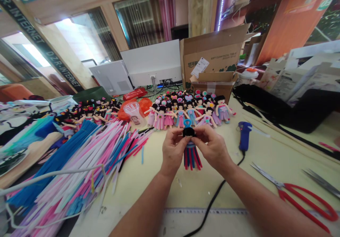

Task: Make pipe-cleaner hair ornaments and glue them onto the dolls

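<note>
Between my two hands, above the middle of the table, is a small pipe-cleaner doll (192,157) with black hair, a blue loop on top of its head and a skirt of blue and pink-red strips. My left hand (173,148) pinches its left side near the head and upper body. From the other side my right hand (212,145) grips it in the same way, thumb and fingers closed. The two thumbs almost meet below the black hair, hiding the doll's face and arms.
Finished dolls (180,114) stand in rows behind my hands. Loose pipe cleaners (87,159) cover the left side. To the right lie a blue glue gun (244,136) with a black cord, red-handled scissors (284,186) and tweezers (322,182). A cardboard box (212,58) stands behind.
</note>
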The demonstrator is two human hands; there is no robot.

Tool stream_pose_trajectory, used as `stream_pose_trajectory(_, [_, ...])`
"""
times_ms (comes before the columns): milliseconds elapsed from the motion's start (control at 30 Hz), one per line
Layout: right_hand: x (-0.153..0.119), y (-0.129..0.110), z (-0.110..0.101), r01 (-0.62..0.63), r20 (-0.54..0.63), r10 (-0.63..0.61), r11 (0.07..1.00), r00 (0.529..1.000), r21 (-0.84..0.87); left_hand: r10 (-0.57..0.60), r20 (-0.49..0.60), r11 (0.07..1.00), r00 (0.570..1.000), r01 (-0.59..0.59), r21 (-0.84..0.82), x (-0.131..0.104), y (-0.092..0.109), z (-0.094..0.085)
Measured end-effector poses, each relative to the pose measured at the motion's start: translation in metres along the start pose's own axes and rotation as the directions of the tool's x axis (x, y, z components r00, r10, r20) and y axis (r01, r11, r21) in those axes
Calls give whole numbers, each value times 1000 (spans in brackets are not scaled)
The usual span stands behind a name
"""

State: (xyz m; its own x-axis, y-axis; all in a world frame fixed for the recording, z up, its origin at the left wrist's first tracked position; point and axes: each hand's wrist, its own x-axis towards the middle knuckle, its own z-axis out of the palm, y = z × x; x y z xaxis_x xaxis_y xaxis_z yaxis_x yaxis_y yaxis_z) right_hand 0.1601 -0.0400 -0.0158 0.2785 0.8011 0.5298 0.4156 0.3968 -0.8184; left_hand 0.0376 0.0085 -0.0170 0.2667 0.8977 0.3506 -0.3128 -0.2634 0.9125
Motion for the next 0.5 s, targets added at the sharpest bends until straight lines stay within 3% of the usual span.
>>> stream_pose_trajectory(333, [0, -1, 3, -25, -24, 27, 997, 999, 71, -13, -5, 1000, 1000, 13, 18, 0, 1, 1])
stream_pose_trajectory(500, [7, -2, -4, -126, 64, 120, 987, 991, 95, -7, 12, 998, 1000, 6, 54, 3, -1, -4])
